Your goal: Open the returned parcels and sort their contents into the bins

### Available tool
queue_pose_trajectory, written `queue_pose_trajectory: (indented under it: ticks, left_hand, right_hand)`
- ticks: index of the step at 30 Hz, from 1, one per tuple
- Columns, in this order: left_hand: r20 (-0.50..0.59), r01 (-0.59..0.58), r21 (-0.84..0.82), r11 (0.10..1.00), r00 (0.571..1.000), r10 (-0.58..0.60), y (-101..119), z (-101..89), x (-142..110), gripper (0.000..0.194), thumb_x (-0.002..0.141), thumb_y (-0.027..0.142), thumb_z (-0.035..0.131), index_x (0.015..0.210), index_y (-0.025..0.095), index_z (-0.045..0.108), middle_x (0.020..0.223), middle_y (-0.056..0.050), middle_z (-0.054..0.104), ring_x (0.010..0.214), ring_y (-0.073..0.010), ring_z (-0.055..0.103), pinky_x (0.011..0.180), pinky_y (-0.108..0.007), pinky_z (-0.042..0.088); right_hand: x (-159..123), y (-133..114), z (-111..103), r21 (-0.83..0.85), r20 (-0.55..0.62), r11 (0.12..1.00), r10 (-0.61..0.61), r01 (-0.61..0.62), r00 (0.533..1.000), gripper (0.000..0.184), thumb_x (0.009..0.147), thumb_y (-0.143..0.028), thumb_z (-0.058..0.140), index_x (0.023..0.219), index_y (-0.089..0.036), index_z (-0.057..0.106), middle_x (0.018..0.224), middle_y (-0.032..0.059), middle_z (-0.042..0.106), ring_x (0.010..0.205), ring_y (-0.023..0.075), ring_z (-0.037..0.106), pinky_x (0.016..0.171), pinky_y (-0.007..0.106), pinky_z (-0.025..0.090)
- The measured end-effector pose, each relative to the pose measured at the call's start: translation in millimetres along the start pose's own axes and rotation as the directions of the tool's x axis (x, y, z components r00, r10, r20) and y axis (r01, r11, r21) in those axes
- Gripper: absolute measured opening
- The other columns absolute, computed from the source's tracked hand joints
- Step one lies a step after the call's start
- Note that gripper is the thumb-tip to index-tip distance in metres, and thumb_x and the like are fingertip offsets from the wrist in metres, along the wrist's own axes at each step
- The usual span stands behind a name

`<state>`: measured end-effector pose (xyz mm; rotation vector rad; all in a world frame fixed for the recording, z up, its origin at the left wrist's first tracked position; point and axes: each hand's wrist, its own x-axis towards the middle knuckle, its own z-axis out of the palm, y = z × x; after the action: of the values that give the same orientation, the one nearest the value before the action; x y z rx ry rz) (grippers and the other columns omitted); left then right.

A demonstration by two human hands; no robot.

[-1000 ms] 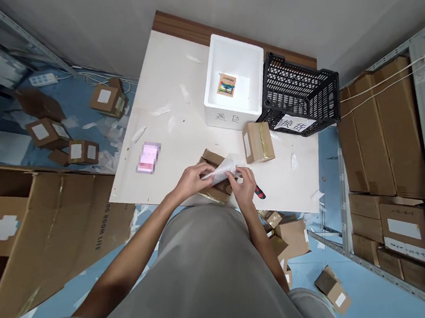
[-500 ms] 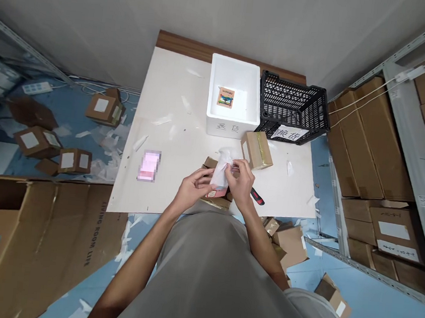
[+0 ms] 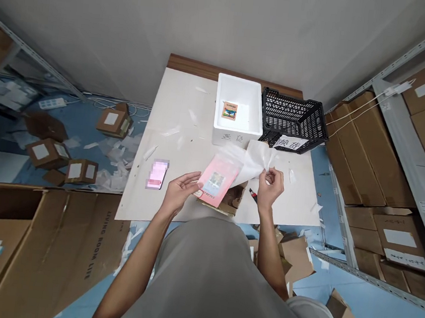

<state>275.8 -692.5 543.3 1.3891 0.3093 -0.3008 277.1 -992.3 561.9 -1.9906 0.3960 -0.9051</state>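
My left hand [image 3: 180, 191] grips the lower left corner of a flat pink packet [image 3: 220, 180] with a picture on its front. White wrapping sheet [image 3: 254, 161] runs from the packet's top to the right, and my right hand [image 3: 271, 185] pinches its far end. Below the packet an opened cardboard box [image 3: 233, 199] sits at the table's front edge, partly hidden. A red and black cutter [image 3: 253, 194] lies beside the box, left of my right wrist.
On the table [image 3: 179, 110] stand a white foam box [image 3: 233, 138] with a small card [image 3: 229, 110] inside and a black crate [image 3: 292, 119]. A blurred pink phone-like thing [image 3: 156, 174] lies left. Cartons [image 3: 362, 144] fill the right shelves; boxes and paper scraps litter the floor.
My right hand has moved right, drawing the white wrapping out from the pink packet. The packet now shows its front. My left hand has shifted slightly left. The camera view has tilted up a little.
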Motion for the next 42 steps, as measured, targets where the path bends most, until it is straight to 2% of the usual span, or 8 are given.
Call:
queue_pose_trajectory:
  ticks: [7,14,19,23,26,30,36,42]
  left_hand:
    - [0.003,-0.032,-0.011,0.999,0.999,0.032,8.0,-6.4,-1.3,0.086,0.056,0.068,0.11,0.122,0.019,0.088,0.145,-0.022,0.081,0.129,-0.0408,0.078,0.111,-0.054,0.066]
    - [-0.009,-0.008,-0.145,0.989,1.0,0.006,14.7,-41.6,-2.3,0.084,0.057,0.056,0.114,0.127,0.019,0.086,0.151,-0.023,0.077,0.148,-0.0427,0.069,0.11,-0.047,0.066]
    - [-0.058,-0.036,-0.176,0.984,0.998,0.026,17.2,-60.4,0.5,0.081,0.057,0.049,0.115,0.127,0.02,0.086,0.146,-0.021,0.08,0.144,-0.0405,0.072,0.102,-0.041,0.068]
    - [-0.145,-0.068,-0.185,0.98,0.989,0.041,16.3,-72.9,5.2,0.081,0.055,0.048,0.115,0.125,0.02,0.086,0.14,-0.02,0.082,0.137,-0.0379,0.075,0.094,-0.035,0.069]
    - [-0.179,-0.085,-0.203,0.976,0.983,0.048,16.2,-79.9,8.5,0.083,0.054,0.046,0.115,0.126,0.019,0.085,0.139,-0.02,0.082,0.133,-0.0363,0.077,0.089,-0.033,0.069]
    - [-0.2,-0.112,-0.209,0.971,0.977,0.07,19.2,-77.5,12.7,0.082,0.056,0.046,0.113,0.126,0.018,0.083,0.14,-0.02,0.081,0.128,-0.0346,0.078,0.087,-0.032,0.069]
    - [-0.171,-0.139,-0.184,0.973,0.979,0.108,26.7,-55.3,17.7,0.081,0.057,0.049,0.111,0.127,0.019,0.083,0.142,-0.022,0.08,0.133,-0.0377,0.077,0.092,-0.038,0.07]
    - [-0.154,-0.129,-0.161,0.978,0.983,0.105,29.9,-29.1,15.0,0.086,0.056,0.055,0.112,0.128,0.018,0.081,0.144,-0.023,0.08,0.137,-0.0411,0.075,0.1,-0.045,0.069]
  right_hand:
    - [-25.3,-18.9,-0.9,0.108,0.198,0.99,-0.111,0.091,0.974,0.014,0.103,-0.032,0.066,0.108,-0.024,0.076,0.111,0.0088,0.075,0.103,0.0227,0.075,0.088,0.036,0.069]
    - [6.8,15.2,-9.8,0.0,-0.096,0.987,0.159,-0.16,0.983,0.023,0.092,-0.037,0.064,0.104,-0.02,0.073,0.105,0.0095,0.078,0.089,0.0207,0.077,0.088,0.037,0.067]
    - [14.1,14.9,-29.8,0.054,-0.138,0.99,0.136,-0.13,0.981,0.027,0.092,-0.043,0.069,0.106,-0.02,0.075,0.108,0.0095,0.078,0.091,0.0215,0.078,0.09,0.038,0.067]
    - [9.7,7.4,-47.8,0.073,0.114,0.991,0.102,-0.11,0.988,0.024,0.092,-0.04,0.073,0.105,-0.021,0.078,0.105,0.0073,0.079,0.088,0.0211,0.077,0.086,0.036,0.067]
    - [0.3,7.8,-50.3,-0.02,0.395,1.0,0.021,-0.014,0.918,0.017,0.097,-0.033,0.069,0.104,-0.022,0.08,0.105,0.0065,0.08,0.091,0.022,0.077,0.087,0.036,0.067]
    - [-29.6,10.7,-20.3,-0.244,0.576,0.936,-0.07,0.253,0.814,0.023,0.106,-0.02,0.059,0.111,-0.023,0.081,0.124,0.0116,0.078,0.105,0.0248,0.076,0.096,0.037,0.063]
    - [-75.1,18.1,47.6,-0.398,0.888,0.774,0.188,0.493,0.42,0.03,0.109,-0.006,0.057,0.114,-0.02,0.084,0.137,0.0157,0.079,0.125,0.0276,0.072,0.106,0.034,0.057]
    - [-71.1,28.0,51.1,-0.45,0.876,0.757,0.27,0.474,0.4,0.035,0.099,0.002,0.06,0.116,-0.014,0.087,0.124,0.0209,0.083,0.117,0.0309,0.076,0.102,0.039,0.058]
